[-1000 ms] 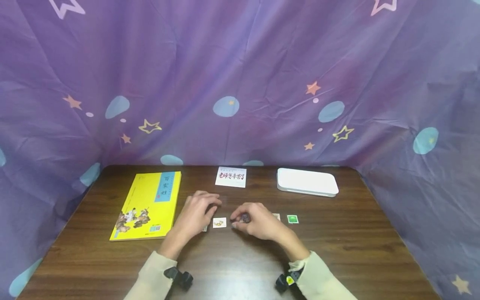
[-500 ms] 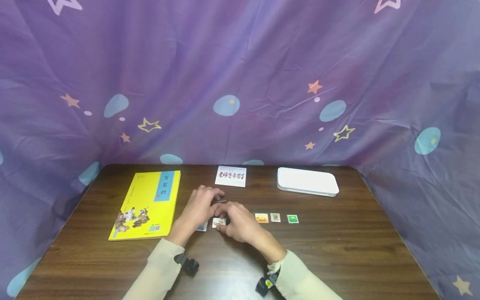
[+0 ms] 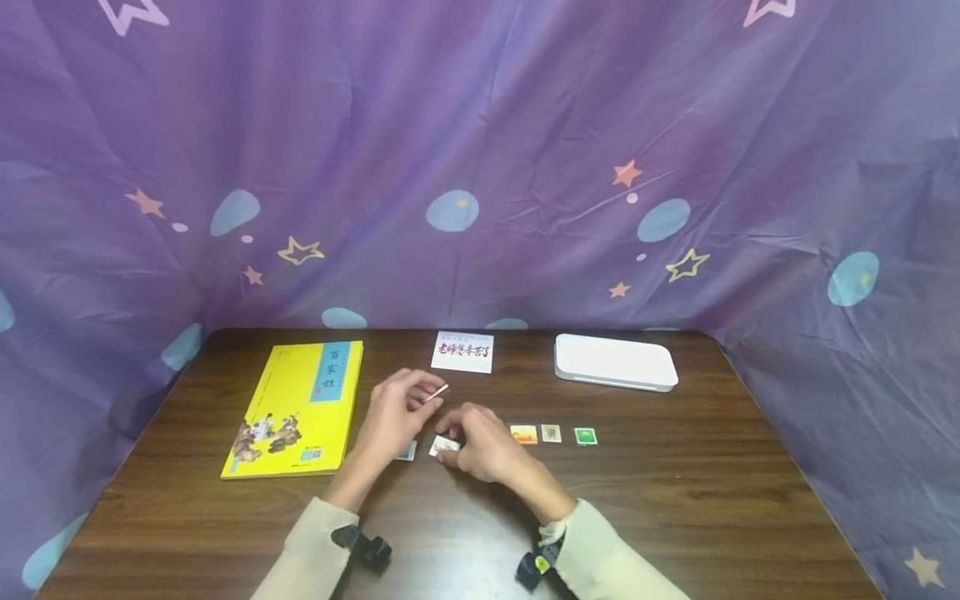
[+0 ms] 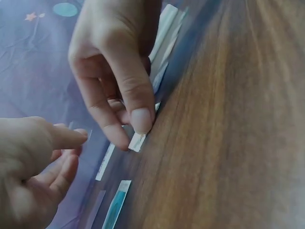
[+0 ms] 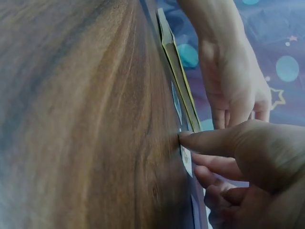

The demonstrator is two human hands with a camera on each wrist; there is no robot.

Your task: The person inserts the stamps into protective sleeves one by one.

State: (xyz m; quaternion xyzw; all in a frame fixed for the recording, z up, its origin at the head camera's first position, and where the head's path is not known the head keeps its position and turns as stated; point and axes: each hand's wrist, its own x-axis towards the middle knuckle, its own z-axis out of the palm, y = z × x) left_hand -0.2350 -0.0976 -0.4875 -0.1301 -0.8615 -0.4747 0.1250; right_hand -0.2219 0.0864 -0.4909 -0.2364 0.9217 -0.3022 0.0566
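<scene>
My left hand [image 3: 396, 410] is raised a little off the table and pinches a small thin stamp [image 3: 437, 392] between thumb and fingers. That stamp is seen nearly edge-on, with its picture hidden. To its right, my right hand [image 3: 480, 442] pinches a white stamp [image 3: 444, 447] with a small picture, low at the tabletop. The same white stamp [image 4: 137, 142] shows beneath the right thumb in the left wrist view. A blue stamp [image 3: 407, 452] lies beside the left wrist, partly covered by it. Orange [image 3: 523, 434], grey-brown [image 3: 551, 433] and green [image 3: 585, 436] stamps lie right of the right hand.
A yellow book [image 3: 300, 400] lies at the left of the brown wooden table [image 3: 675, 492]. At the back are a white card with red writing [image 3: 462, 352] and a white flat case [image 3: 615, 362]. A purple curtain [image 3: 480, 167] hangs behind.
My right hand has come left, and the dark stamp it held has apparently passed to my left hand. The right hand has taken hold of the white stamp, which is turned slightly.
</scene>
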